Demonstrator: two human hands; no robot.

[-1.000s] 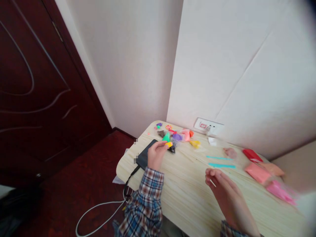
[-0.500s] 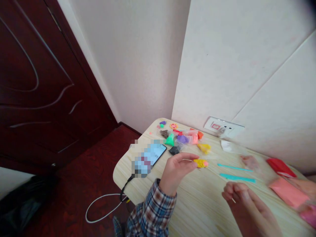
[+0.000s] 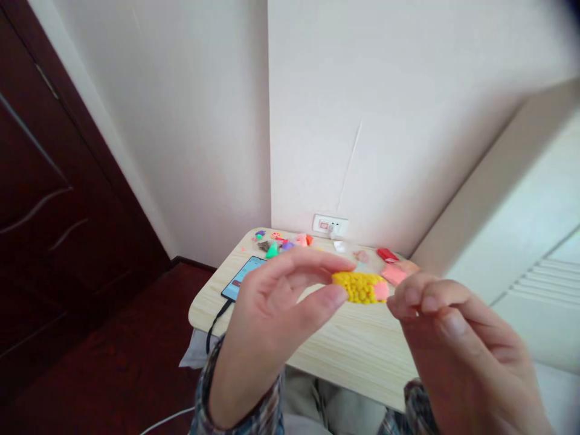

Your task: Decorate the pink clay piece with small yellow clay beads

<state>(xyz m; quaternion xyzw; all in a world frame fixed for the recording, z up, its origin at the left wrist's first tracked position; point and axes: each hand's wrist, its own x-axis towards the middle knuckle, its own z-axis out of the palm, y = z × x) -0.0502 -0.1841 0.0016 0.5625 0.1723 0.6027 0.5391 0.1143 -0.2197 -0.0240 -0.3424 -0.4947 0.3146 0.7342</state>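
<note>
A bumpy yellow clay piece (image 3: 357, 287), rather like a corn cob, lies level above the table. Its right end carries a smooth pink clay spot (image 3: 381, 290). My left hand (image 3: 267, 326) pinches the piece by its left end between thumb and fingers. Close to the pink end is my right hand (image 3: 471, 344), its fingertips curled and the thumb pressed against them. Whether those fingertips touch the piece, or hold something tiny, I cannot make out.
On the pale wooden table (image 3: 344, 347), a phone (image 3: 233, 287) with a black cable lies at left. Behind the hands are green clay (image 3: 272, 250), several other coloured lumps, a red packet (image 3: 386, 255) and a pink packet (image 3: 393, 275). A socket (image 3: 330, 226) is on the wall.
Both hands have come up nearer the camera, bringing the yellow clay piece with them. My right hand is now close beside its pink end. The view has swung to the right.
</note>
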